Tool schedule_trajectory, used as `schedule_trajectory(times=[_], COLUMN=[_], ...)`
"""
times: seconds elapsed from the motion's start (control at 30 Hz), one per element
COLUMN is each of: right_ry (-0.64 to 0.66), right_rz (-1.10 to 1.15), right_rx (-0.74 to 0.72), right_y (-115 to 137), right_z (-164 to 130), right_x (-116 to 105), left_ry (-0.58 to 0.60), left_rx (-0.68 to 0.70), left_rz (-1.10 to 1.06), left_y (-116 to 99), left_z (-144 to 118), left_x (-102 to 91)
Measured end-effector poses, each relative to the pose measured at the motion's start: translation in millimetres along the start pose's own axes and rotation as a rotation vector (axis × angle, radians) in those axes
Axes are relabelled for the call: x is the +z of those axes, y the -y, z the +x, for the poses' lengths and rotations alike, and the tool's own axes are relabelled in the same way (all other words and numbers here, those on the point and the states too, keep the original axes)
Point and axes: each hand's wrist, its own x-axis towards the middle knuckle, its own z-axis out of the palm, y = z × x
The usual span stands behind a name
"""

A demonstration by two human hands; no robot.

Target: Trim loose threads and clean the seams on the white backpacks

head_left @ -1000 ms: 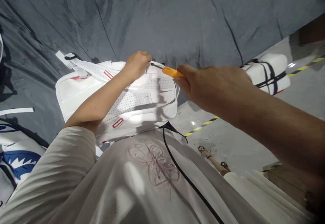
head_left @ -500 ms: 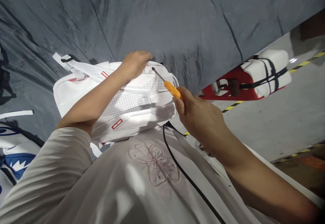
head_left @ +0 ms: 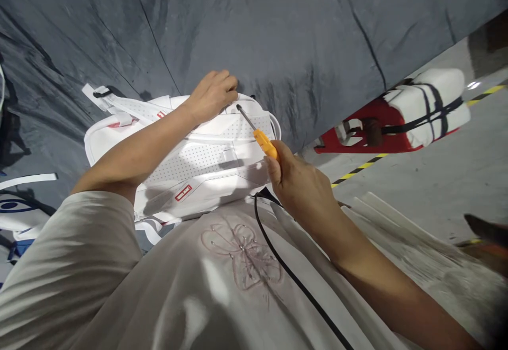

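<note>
A: Right hand (head_left: 296, 180) was clamped on the orange handle of a screwdriver (head_left: 260, 139); shaft pointed toward 11 o'clock, tip at the top edge of the white backpack (head_left: 198, 164).

B: Left hand (head_left: 212, 95)?

A: Fingers curled together, pressed on the backpack's top rim, just beside the tip at its 10 o'clock. Whether it gripped anything, I could not tell.

B: Backpack position?

A: Lay flat on grey sheeting (head_left: 278, 32), straps up, against the person's front. Red and white bag (head_left: 413, 114) sat well apart at 3 o'clock.
</note>
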Motion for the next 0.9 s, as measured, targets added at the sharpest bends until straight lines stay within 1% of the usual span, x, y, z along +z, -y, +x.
schedule_trajectory(times=[0.2, 0.3, 0.37, 0.47, 0.5, 0.53, 0.57, 0.63, 0.7, 0.77, 0.83, 0.9], right_ry=[0.019, 0.019, 0.022, 0.022, 0.024, 0.025, 0.025, 0.013, -0.01, -0.025, -0.027, -0.027], right_rz=[0.032, 0.049, 0.063, 0.069, 0.069, 0.07, 0.072, 0.076, 0.08, 0.079, 0.069, 0.05], right_rx=[0.026, 0.034, 0.036, 0.045, 0.049, 0.052, 0.053, 0.051, 0.045, 0.038, 0.038, 0.042], right_y=[1.7, 2.3, 2.4, 2.9, 3.3, 3.9, 4.6, 6.0, 7.1, 8.0, 9.2, 11.0], right_z=[-0.9, -0.7, -0.7, -1.4, -1.7, -1.9, -2.0, -1.6, -0.4, 1.3, 2.7, 3.4], right_x=[6.2, 8.8, 9.8, 9.9, 9.7, 9.5, 9.3, 9.2, 9.5, 9.7, 9.1, 8.0], left_ry=[0.016, -0.014, -0.112, -0.337, -0.382, -0.394, -0.37, -0.256, -0.131, -0.03, 0.037, 0.053], left_rx=[0.082, 0.072, 0.009, -0.146, -0.199, -0.248, -0.29, -0.347, -0.369, -0.39, -0.422, -0.448], left_rz=[0.083, 0.087, 0.054, 0.005, -0.002, -0.009, -0.02, -0.063, -0.108, -0.111, -0.065, 0.001], left_y=[6.5, 8.5, 11.0, 16.5, 18.1, 19.0, 19.0, 16.3, 10.8, 4.4, -2.1, -8.2], left_z=[5.4, 3.7, 0.2, -7.1, -9.6, -11.9, -13.9, -16.5, -16.7, -15.3, -13.8, -14.3], left_x=[15.3, 17.0, 14.6, 7.8, 5.6, 3.6, 2.0, -0.4, -2.3, -4.6, -6.9, -7.7])
